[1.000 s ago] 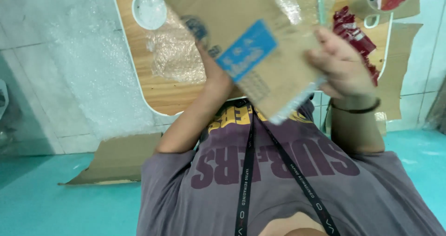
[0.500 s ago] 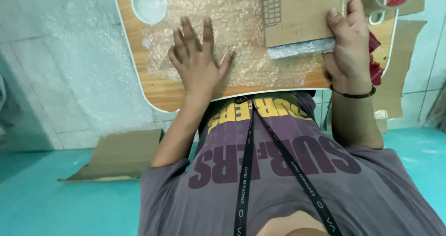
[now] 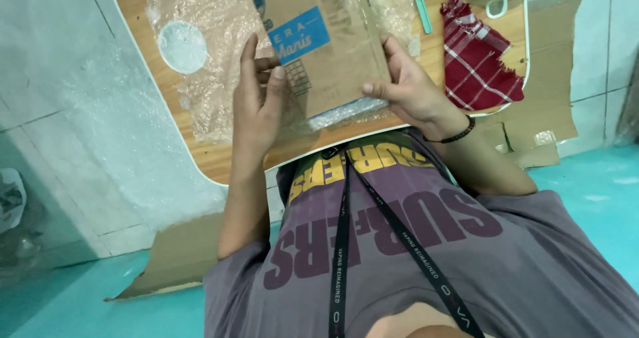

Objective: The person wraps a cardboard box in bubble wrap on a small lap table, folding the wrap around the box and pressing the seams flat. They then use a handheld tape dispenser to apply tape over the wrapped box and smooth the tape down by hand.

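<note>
A flat brown cardboard package [image 3: 326,42] lies on the wooden table [image 3: 219,158], overlapping clear bubble wrap [image 3: 213,65] spread to its left, with a slanted blue rectangular label [image 3: 299,34] near its middle and a round pale sticker [image 3: 182,46] on the wrap further left.
</note>
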